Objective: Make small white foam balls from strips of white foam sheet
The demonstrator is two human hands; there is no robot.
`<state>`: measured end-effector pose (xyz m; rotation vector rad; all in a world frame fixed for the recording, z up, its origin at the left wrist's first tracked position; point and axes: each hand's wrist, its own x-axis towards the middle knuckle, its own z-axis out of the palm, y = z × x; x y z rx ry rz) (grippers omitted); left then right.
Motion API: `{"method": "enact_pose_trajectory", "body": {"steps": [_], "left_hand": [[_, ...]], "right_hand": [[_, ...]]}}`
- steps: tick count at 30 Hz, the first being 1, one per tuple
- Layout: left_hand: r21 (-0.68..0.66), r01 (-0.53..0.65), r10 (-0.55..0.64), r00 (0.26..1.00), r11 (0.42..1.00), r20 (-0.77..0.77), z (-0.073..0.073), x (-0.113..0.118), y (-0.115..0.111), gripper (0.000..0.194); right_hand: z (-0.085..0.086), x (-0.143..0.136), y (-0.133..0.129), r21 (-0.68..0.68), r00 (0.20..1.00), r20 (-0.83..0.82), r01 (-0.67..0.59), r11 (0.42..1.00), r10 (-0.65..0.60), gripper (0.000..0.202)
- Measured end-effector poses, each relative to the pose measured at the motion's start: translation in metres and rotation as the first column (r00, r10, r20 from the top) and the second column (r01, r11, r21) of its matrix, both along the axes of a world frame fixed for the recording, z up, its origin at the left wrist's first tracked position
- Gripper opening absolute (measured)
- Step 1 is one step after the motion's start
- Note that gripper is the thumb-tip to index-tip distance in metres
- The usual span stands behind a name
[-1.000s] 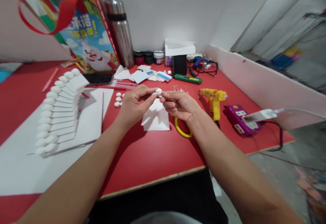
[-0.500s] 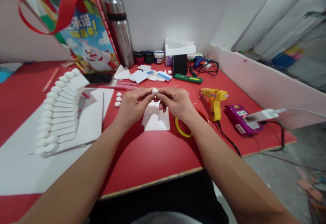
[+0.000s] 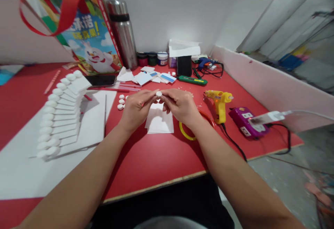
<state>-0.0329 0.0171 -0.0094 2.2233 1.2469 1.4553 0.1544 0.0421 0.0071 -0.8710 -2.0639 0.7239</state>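
Note:
Between the fingertips of my left hand (image 3: 138, 108) and my right hand (image 3: 179, 104) is a small white piece (image 3: 159, 93), pinched from both sides. Just below it, white paper sheets (image 3: 160, 123) lie on the red table (image 3: 156, 159). Several white rounded pieces (image 3: 120, 106) rest beside my left hand, some partly hidden by it. At the left stands a curved row of white cards edged with white round pieces (image 3: 48, 123), on a white board (image 3: 91, 131). Yellow and red rings (image 3: 185, 134) lie partly under my right forearm.
A yellow glue gun (image 3: 220, 105) and a purple power socket (image 3: 247, 121) with cables are at the right. Behind my hands lie a green cutter (image 3: 192, 80), white scraps (image 3: 143, 78) and a phone (image 3: 101, 80). A steel flask (image 3: 123, 38) and a picture bag (image 3: 91, 48) stand behind.
The small white piece has turned slightly between my fingertips and now looks flatter. My left hand has shifted very slightly, showing more of the loose white pieces beside it.

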Motion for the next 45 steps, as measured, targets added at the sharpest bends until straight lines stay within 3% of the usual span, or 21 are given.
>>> {"method": "enact_pose_trajectory", "body": {"steps": [5, 11, 18, 27, 38, 45], "left_hand": [[-0.029, -0.017, 0.017, 1.0, 0.999, 0.02, 0.001, 0.005, -0.004, 0.029], [-0.056, 0.012, -0.006, 0.996, 0.998, 0.093, 0.0, 0.01, -0.006, 0.028], [-0.172, 0.051, -0.024, 0.988, 0.984, 0.153, -0.006, 0.005, -0.001, 0.029], [-0.132, 0.064, -0.047, 0.991, 0.989, 0.127, -0.009, 0.004, 0.004, 0.03], [-0.253, 0.18, -0.086, 0.936, 0.951, 0.343, -0.011, 0.003, 0.005, 0.025], [-0.268, 0.2, -0.088, 0.922, 0.942, 0.378, -0.006, 0.003, 0.004, 0.019]], "right_hand": [[0.002, -0.002, -0.003, -0.064, 0.999, -0.034, 0.008, 0.998, -0.01, 0.017], [0.003, -0.001, -0.003, -0.043, 0.999, 0.033, 0.039, 0.998, -0.038, 0.017], [-0.001, -0.001, 0.001, -0.069, 0.997, 0.055, 0.054, 0.996, -0.05, 0.016], [-0.003, -0.002, 0.002, 0.001, 0.989, 0.126, 0.082, 0.997, -0.082, 0.017], [0.0, -0.002, -0.001, -0.007, 0.987, 0.131, 0.09, 0.996, -0.088, 0.02], [-0.003, -0.002, -0.001, -0.08, 0.995, 0.071, 0.069, 0.994, -0.064, 0.021]]}}
